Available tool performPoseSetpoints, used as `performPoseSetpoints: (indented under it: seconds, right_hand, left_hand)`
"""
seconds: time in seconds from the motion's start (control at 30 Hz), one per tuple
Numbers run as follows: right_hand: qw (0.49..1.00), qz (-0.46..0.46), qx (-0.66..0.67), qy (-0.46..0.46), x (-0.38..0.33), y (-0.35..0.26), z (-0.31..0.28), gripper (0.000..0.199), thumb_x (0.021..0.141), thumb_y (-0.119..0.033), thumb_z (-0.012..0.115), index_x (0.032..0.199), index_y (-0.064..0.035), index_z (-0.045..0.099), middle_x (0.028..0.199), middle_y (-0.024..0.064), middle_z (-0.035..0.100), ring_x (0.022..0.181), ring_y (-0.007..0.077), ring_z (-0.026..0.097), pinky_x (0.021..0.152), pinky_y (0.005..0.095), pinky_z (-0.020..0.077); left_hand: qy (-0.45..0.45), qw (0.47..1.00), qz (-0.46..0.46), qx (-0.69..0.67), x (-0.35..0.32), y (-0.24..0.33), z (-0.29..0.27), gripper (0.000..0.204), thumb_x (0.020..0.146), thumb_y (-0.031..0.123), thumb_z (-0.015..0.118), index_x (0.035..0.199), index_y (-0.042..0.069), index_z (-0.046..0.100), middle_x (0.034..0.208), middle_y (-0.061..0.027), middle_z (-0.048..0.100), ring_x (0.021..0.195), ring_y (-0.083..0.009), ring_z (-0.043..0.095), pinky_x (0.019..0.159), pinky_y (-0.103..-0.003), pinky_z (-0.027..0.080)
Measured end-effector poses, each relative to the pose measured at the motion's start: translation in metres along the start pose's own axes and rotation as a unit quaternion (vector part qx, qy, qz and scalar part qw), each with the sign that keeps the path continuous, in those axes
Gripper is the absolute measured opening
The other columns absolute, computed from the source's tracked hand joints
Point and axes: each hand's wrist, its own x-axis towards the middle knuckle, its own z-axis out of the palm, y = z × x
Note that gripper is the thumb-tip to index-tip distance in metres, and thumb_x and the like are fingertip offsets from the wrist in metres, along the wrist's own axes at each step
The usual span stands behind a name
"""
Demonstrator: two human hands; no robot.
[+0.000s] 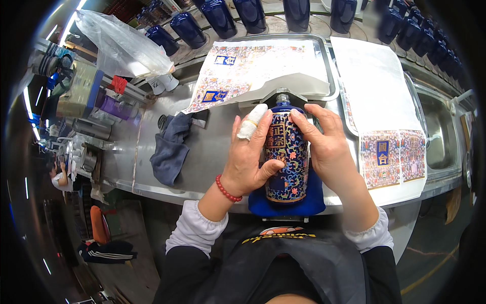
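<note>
A dark blue bottle (286,162), covered in a colourful floral pattern with gold lines, lies in front of me with its neck pointing away. Beneath its lower end is a blue cloth pad (316,195). My left hand (249,157) grips the bottle's left side, its thumb across the front; one finger is wrapped in white, and red beads circle the wrist. My right hand (328,139) holds the upper right side, with fingertips pressed near the shoulder. Printed floral decal sheets (223,76) lie beyond on the left, and more decal sheets (382,159) on the right.
Left of the bottle, a grey-blue cloth (172,147) rests on the metal table (147,167). A metal tray (331,76) sits under the far sheets. Several plain blue bottles (251,15) stand along the back. At far right is a sink (439,131); a plastic bag (121,45) hangs upper left.
</note>
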Motion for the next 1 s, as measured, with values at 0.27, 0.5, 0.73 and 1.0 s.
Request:
performPoseSetpoints:
  seconds: [0.27,0.5,0.73,1.0]
  right_hand:
    - [0.999,0.031,0.032,-0.002,-0.001,0.006,-0.007,0.065,0.083,0.019,0.051,0.144,-0.0037,0.056,0.133,0.0224,0.057,0.122,0.0389,0.056,0.104,0.0437,0.0484]
    - [0.996,0.057,0.067,0.001,-0.027,0.018,-0.01,0.061,0.088,0.015,0.049,0.147,-0.0027,0.052,0.134,0.0242,0.057,0.123,0.0398,0.056,0.106,0.0434,0.0458]
    - [0.994,0.023,0.098,-0.037,-0.064,-0.004,-0.015,0.062,0.082,0.014,0.06,0.142,0.0,0.056,0.137,0.0218,0.055,0.123,0.0405,0.055,0.104,0.0455,0.0477]
    - [0.99,-0.002,0.104,-0.091,-0.095,-0.02,-0.013,0.063,0.087,-0.013,0.075,0.147,-0.0055,0.055,0.152,0.0217,0.044,0.134,0.0406,0.048,0.111,0.0481,0.0432]
  left_hand:
    - [-0.007,1.0,0.01,0.009,0.004,0.02,-0.014,0.11,0.087,0.078,0.056,0.157,-0.004,0.034,0.155,-0.0297,0.039,0.144,-0.0474,0.037,0.119,-0.066,0.015]
    - [-0.073,0.991,0.027,0.111,-0.034,0.061,-0.001,0.124,0.07,0.051,0.09,0.159,-0.005,0.025,0.154,-0.0298,0.042,0.147,-0.051,0.033,0.121,-0.067,0.013]
    - [-0.043,0.999,-0.029,-0.011,-0.059,0.034,0.013,0.122,0.08,0.035,0.087,0.159,-0.012,0.006,0.134,-0.0221,0.066,0.13,-0.041,0.06,0.124,-0.058,0.016]
    - [0.008,0.996,0.042,0.078,-0.066,0.045,0.018,0.102,0.082,0.054,0.078,0.159,0.002,0.036,0.159,-0.0215,0.042,0.148,-0.0544,0.028,0.121,-0.066,0.012]
